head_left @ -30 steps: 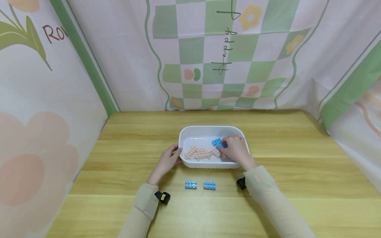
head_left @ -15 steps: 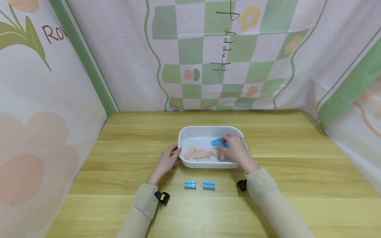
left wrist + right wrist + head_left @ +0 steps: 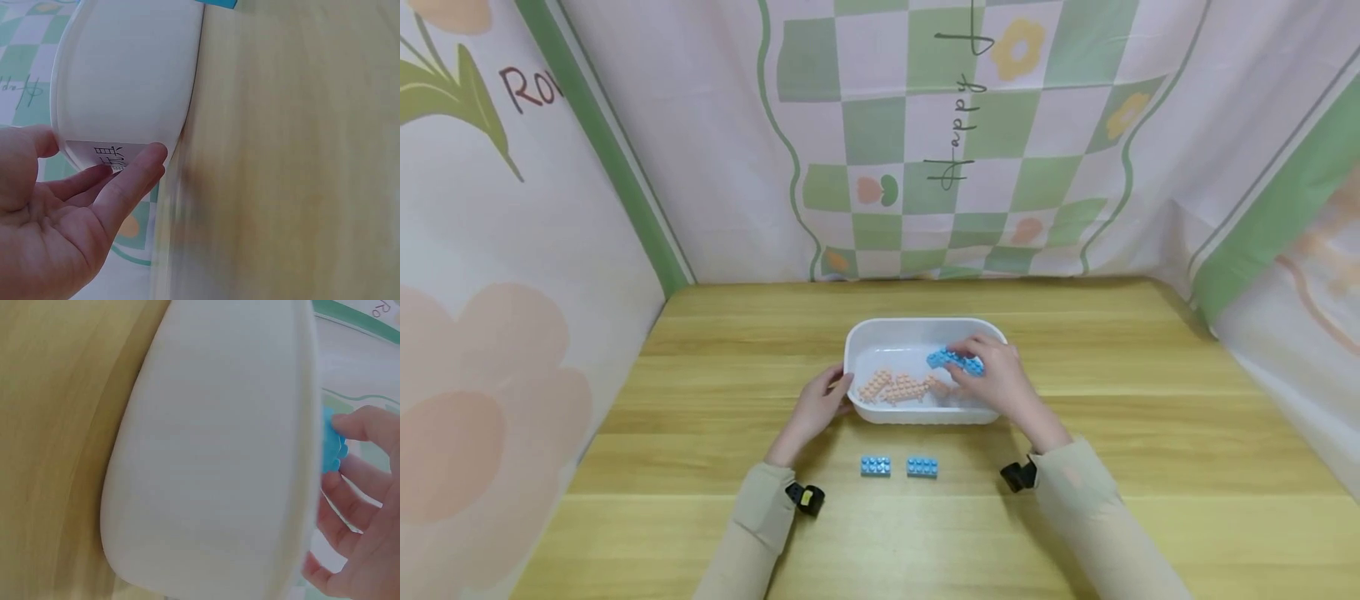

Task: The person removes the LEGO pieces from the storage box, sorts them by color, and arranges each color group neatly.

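The right hand pinches a studded blue piece over the right half of the white tub, its long axis running roughly side to side. The left hand grips the tub's left end; two blue bricks lie on the wooden table, nearer the person.

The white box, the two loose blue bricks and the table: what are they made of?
White box: probably hard plastic; smooth, softly shiny inside.
Two loose blue bricks: likely plastic too; they have neat round studs and a slight gloss.
Table: woody-looking, satin, with grain-like streaks, but maybe only a printed pattern.
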Demonstrator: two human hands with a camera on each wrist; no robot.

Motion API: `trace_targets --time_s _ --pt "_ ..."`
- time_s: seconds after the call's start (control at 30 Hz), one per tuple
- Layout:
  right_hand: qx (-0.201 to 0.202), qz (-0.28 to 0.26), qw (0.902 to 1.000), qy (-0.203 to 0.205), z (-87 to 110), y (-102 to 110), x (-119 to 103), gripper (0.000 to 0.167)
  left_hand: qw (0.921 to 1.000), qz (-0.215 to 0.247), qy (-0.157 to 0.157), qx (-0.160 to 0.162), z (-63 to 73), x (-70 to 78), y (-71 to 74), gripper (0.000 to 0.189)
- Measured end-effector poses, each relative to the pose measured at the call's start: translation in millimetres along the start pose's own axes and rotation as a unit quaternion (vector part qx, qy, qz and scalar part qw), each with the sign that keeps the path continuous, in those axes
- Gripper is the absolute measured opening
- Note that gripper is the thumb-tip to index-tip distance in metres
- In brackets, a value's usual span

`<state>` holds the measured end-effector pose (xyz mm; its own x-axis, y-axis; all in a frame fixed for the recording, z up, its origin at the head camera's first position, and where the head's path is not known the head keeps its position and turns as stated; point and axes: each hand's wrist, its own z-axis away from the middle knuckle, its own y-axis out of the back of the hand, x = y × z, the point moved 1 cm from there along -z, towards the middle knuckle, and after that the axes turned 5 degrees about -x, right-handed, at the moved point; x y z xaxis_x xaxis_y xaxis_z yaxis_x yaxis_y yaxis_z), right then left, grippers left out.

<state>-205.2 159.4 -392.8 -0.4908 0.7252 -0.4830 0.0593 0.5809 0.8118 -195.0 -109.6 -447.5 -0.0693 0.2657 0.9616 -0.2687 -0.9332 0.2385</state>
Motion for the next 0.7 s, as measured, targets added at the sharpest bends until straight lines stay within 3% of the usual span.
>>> trace_targets --time_s 0.33,0.7 --pt "0.023 -0.019 0.9961 0.083 20.8 11 -12 0.024 1.0000 0.003 -0.007 0.001 -0.4 -0.8 -0.8 0.045" --pt "0.014 -0.029 0.9964 0.079 48.3 15 -10 0.024 1.0000 0.004 -0.001 0.001 -1.8 -3.2 -1.2 0.046"
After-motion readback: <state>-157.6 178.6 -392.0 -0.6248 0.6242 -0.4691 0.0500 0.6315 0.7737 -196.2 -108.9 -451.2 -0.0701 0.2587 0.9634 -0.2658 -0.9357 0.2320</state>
